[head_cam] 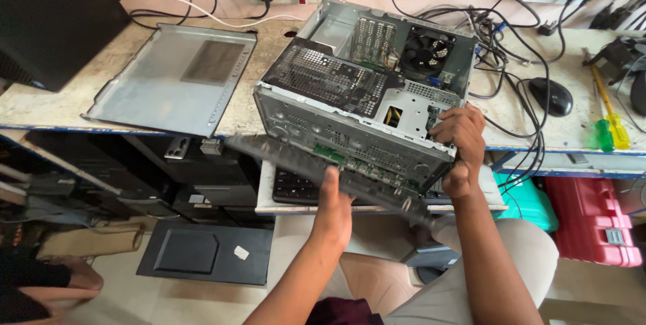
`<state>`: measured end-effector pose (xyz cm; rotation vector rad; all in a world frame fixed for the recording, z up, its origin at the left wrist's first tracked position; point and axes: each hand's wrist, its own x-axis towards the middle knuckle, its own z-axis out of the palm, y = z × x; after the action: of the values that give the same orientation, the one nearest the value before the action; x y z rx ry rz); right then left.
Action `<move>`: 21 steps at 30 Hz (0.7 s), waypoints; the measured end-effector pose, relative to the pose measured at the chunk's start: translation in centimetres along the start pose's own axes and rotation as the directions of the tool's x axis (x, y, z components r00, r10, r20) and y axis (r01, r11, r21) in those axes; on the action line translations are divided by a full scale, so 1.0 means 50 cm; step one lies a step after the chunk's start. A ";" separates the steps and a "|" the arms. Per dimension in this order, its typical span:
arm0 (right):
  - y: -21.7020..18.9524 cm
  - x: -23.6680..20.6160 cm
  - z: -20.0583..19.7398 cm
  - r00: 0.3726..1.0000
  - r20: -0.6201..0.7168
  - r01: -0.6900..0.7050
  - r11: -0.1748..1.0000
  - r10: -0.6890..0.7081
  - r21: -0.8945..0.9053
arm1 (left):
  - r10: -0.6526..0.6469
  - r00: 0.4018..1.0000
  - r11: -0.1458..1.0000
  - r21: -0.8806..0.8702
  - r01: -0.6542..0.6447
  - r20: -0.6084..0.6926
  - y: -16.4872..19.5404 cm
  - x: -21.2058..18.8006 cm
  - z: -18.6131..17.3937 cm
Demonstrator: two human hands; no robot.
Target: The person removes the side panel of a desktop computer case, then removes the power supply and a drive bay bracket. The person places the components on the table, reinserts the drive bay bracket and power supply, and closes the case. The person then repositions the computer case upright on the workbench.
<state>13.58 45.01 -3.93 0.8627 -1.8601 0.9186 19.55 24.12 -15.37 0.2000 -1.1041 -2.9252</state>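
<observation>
Computer case (350, 103) standing opened on worktop (40, 106).
Side panel (171, 76) lying removed; left hand (332, 207) fingers clamping front bezel (323, 170), right hand (461, 147) fingers gripping case corner.

Open grey metal computer case (363, 96), side panel off, fan and drive cage exposed, overhanging bench edge. Dark front bezel (323, 170) tilted, partly detached along case front.
</observation>
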 end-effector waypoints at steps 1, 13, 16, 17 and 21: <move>0.000 -0.001 0.000 1.000 0.002 -0.002 1.000 0.002 0.006 | 0.029 0.999 0.998 0.048 -0.027 -0.039 0.013 0.009 0.023; -0.041 0.001 -0.029 0.999 0.052 -0.005 0.988 -0.003 0.154 | -0.225 0.901 0.858 0.363 0.363 -0.371 0.165 0.004 0.212; -0.049 0.003 -0.044 0.994 0.094 0.048 0.996 -0.055 0.069 | -0.224 0.903 0.847 0.385 0.366 -0.365 0.172 -0.001 0.231; -0.053 0.002 -0.045 0.995 0.090 0.034 0.998 -0.038 0.048 | -0.222 0.905 0.852 0.380 0.361 -0.362 0.173 -0.002 0.233; -0.063 -0.003 -0.036 0.998 0.061 -0.007 1.000 0.007 0.003 | -0.209 0.908 0.853 0.387 0.351 -0.362 0.165 0.011 0.221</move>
<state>16.98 45.00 -2.63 0.8953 -1.9152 0.9095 17.37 25.15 -1.78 0.8648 -1.7971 -2.6650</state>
